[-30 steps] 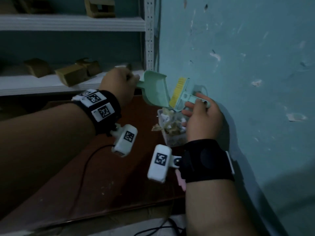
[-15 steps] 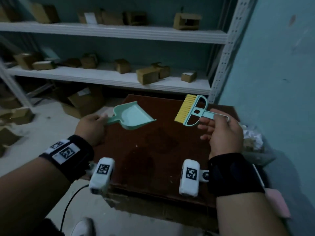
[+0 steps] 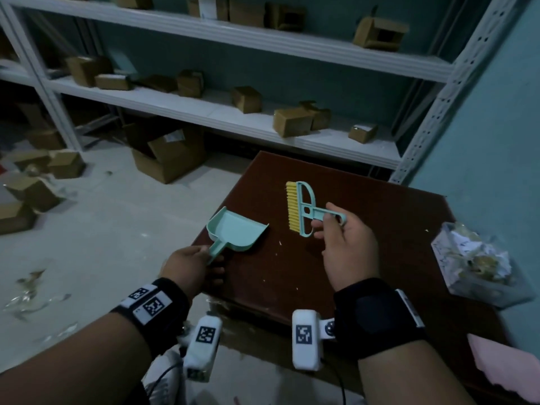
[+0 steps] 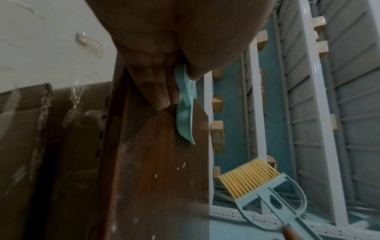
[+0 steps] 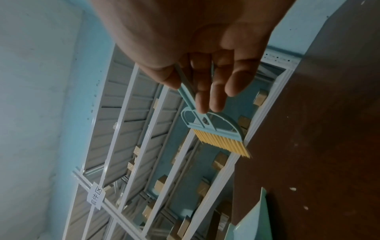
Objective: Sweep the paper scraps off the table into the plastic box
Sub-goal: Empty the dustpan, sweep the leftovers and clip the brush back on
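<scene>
The dark brown wooden bench [image 3: 365,258] stood just in front of the white shelf [image 3: 263,133]. A mint dustpan [image 3: 236,229] sat flat on the bench by its left edge. To the dustpan's right, tiny pale paper scraps [image 3: 280,243] dotted the wood. Well to the right of the dustpan, at the bench's right edge, stood the clear plastic box [image 3: 479,267], heaped with crumpled paper. Cardboard boxes [image 3: 292,122] sat on the shelf.
</scene>
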Motion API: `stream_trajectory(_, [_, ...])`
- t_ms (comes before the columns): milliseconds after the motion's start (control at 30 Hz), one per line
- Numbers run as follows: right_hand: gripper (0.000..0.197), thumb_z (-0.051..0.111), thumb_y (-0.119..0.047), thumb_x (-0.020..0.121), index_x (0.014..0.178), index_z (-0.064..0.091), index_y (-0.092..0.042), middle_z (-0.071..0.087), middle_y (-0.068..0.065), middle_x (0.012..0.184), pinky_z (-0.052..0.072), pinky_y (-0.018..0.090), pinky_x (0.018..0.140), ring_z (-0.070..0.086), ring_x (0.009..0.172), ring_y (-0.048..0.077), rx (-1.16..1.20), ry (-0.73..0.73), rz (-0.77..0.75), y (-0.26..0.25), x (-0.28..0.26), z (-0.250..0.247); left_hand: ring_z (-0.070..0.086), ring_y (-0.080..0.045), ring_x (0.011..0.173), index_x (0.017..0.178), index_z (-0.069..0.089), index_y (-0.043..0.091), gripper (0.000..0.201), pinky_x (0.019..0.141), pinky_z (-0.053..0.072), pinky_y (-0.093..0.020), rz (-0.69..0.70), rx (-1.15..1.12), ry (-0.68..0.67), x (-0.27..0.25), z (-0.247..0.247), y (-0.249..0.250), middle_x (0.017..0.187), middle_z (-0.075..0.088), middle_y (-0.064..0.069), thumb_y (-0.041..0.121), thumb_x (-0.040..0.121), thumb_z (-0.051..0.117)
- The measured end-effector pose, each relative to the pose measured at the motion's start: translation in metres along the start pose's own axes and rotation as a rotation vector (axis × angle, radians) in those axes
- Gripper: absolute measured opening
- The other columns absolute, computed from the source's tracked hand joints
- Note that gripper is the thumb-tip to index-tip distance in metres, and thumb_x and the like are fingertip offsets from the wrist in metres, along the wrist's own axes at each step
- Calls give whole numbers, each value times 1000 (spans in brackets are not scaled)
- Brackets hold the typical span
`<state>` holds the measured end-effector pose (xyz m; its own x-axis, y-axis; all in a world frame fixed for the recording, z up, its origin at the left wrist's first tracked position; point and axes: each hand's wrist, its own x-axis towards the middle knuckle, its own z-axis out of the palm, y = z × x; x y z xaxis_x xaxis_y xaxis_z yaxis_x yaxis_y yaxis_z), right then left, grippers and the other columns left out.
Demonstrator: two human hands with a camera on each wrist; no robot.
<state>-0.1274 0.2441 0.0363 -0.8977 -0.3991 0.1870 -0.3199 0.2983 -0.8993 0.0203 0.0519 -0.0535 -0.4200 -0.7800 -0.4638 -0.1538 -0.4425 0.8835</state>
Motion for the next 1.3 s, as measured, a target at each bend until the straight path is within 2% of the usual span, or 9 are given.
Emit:
stream_trajectory(100, [33,46,-33,106,130,68,-26,73,-9,118,57,38,96,67,106,4,-136,-36,-74,-7,-4,14,71,-40,88,119,61,-3,46,71,62,-49,-130,-119,-55,-1,-2,4,108,71,-26,40,107,49])
stream_trajectory(167, [38,44,-31,107,135,66,-20,69,-5,121,54,32,96,64,109,8,-291,-73,-177,-15,-7,27,72,-42,100,119,62,-3,65,81,62,-51,-189,-169,-107,2,-7,6,113,71,-26,58,103,46])
stream_trajectory(333, [37,45,-28,104,135,63,-17,59,3,109,54,43,83,58,100,23,-728,-255,-407,-42,-9,82,70,-46,104,124,56,-8,95,80,60,-50,-312,-302,-211,9,-19,11,116,70,-30,79,94,34])
stream_trajectory(400, [33,43,-28,104,129,63,-19,57,3,110,53,42,81,55,102,24,-897,-339,-416,-46,-8,104,67,-48,109,127,53,-8,97,80,59,-51,-370,-366,-250,9,-19,15,120,66,-32,80,94,30])
stream_trajectory(533, [28,45,-27,103,113,69,-18,56,2,105,47,40,75,54,101,27,-1037,-433,-388,-44,-6,133,64,-49,113,130,51,-10,97,97,53,-56,-434,-402,-295,10,-20,16,125,63,-32,78,96,24])
stream_trajectory(633, [27,49,-30,101,110,71,-18,59,4,107,52,42,81,55,104,28,-1074,-496,-369,-42,-8,141,66,-48,111,128,56,-8,98,101,52,-56,-441,-377,-316,12,-21,12,121,66,-31,79,95,23])
stream_trajectory(867, [43,55,-52,88,119,71,-26,56,4,117,49,45,93,48,113,29,-1092,-654,-335,-35,-11,138,66,-44,106,101,58,-3,86,103,50,-56,-432,-370,-331,7,-20,12,112,67,-28,76,98,25])
stream_trajectory(1067, [47,55,-58,87,123,68,-30,50,6,118,46,47,97,43,118,32,-1134,-718,-299,-30,-9,138,66,-44,107,108,59,-5,88,105,49,-57,-419,-373,-321,7,-20,11,116,68,-29,76,98,25])
stream_trajectory(1300, [55,54,-46,93,147,50,-41,46,6,131,44,48,101,39,124,32,-1089,-754,-214,-20,-7,136,69,-43,107,115,58,-6,95,100,52,-54,-406,-346,-335,9,-23,9,117,70,-27,81,93,27])
